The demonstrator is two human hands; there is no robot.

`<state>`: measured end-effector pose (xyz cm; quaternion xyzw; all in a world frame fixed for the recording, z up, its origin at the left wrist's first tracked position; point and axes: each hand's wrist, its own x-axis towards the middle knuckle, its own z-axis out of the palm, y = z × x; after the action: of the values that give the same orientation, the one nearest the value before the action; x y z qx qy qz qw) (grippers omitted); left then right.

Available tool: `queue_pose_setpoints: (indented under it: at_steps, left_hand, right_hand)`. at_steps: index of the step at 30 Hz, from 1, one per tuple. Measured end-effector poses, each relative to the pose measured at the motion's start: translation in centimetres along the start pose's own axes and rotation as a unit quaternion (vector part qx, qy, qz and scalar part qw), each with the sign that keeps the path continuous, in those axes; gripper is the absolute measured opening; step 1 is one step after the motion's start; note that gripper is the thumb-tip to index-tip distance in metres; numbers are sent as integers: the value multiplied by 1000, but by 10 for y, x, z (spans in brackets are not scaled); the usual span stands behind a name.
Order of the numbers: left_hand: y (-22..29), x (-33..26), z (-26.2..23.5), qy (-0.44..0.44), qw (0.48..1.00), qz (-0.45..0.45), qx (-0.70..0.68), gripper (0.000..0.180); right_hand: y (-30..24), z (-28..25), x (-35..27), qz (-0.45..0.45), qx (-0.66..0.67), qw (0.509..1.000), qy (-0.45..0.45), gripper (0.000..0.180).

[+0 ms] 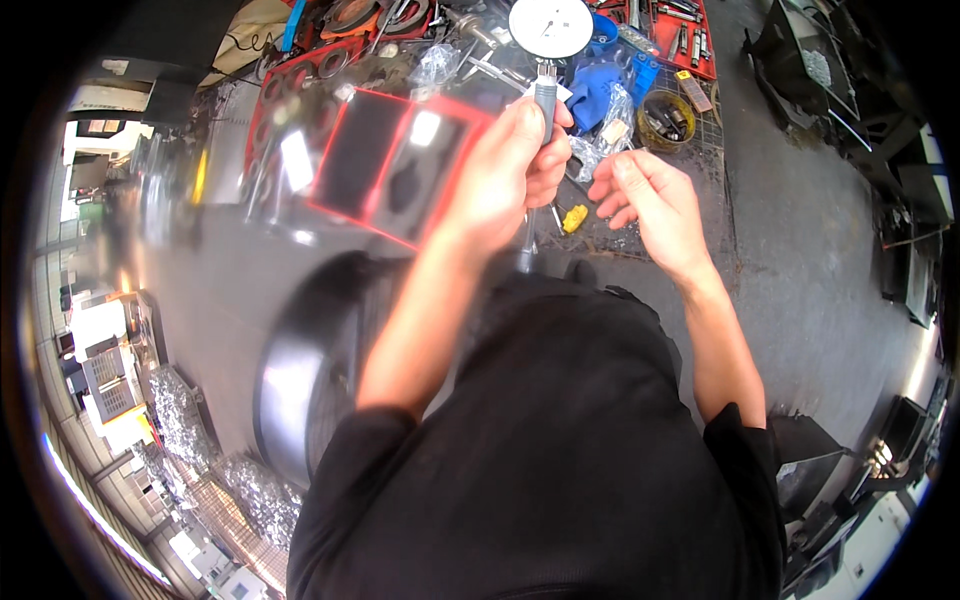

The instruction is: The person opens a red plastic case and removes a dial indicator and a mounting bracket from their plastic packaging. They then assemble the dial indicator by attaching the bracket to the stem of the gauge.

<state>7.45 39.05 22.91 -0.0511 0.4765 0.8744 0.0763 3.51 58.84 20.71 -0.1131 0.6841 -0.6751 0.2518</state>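
My left hand (505,170) is closed around the grey handle of a dial bore gauge (549,40). Its round white dial stands at the top of the view and its thin metal stem runs down below the hand. My right hand (650,205) hovers just right of the stem, fingers apart, holding nothing. A red-edged case with black foam inserts (395,165) lies open behind the left hand, blurred.
A cluttered bench at the top holds red trays of tools (685,30), blue parts (600,85), plastic bags and a yellow round tin (668,120). A large dark metal ring (300,370) lies at lower left. Grey floor spreads to the right, dark machinery at the far right edge.
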Motion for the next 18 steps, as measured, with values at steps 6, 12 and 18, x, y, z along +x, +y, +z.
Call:
queue_pose_setpoints:
  at_steps: [6,12,18]
  left_hand:
    - [1,8,-3,2,1000,16,7,34]
    - [-3,11,-7,12,1000,21,6,32]
    - [-5,15,-7,10,1000,12,5,32]
  right_hand:
    - [18,7,-4,21,-21,999,-22,31]
    - [23,6,-3,36,-32,999,-15,30]
    - [2,6,9,-73,-48,993,80,23]
